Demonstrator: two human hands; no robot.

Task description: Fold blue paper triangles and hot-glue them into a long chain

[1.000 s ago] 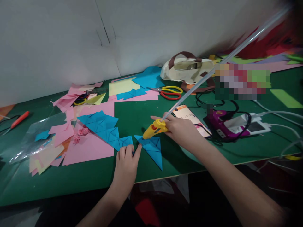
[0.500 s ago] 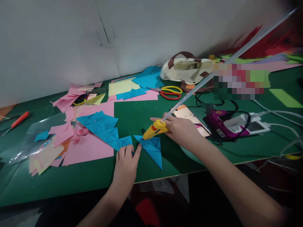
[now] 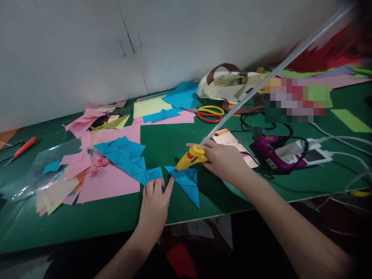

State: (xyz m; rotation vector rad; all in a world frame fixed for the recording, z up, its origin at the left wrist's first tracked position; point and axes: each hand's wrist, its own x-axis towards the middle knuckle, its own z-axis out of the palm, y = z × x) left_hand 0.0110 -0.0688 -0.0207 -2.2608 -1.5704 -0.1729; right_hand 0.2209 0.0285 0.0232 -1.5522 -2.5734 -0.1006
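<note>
My right hand (image 3: 223, 158) is closed around a yellow hot glue gun (image 3: 192, 157) with a long clear glue stick (image 3: 250, 96) rising from its back. Its nozzle end rests at the upper left of a folded blue paper triangle (image 3: 188, 182) lying on the table. My left hand (image 3: 155, 199) bends its fingers over the near end of a joined strip of folded blue paper (image 3: 132, 162), holding it down. The left thumb reaches across to the triangle's left edge. What lies under the left fingers is mostly hidden.
A phone (image 3: 229, 141) lies behind my right hand. Right of it are a purple power strip (image 3: 269, 153), white adapters and cables. Scissors (image 3: 207, 112) and a white bag (image 3: 232, 87) are farther back. Pink paper (image 3: 116, 186), paper roses (image 3: 101, 161) and a plastic bag (image 3: 35, 166) lie left.
Little differs. The glue gun and my right hand have shifted very slightly, and the glue stick's far end sits a bit farther left. An orange light now shows on the gun.
</note>
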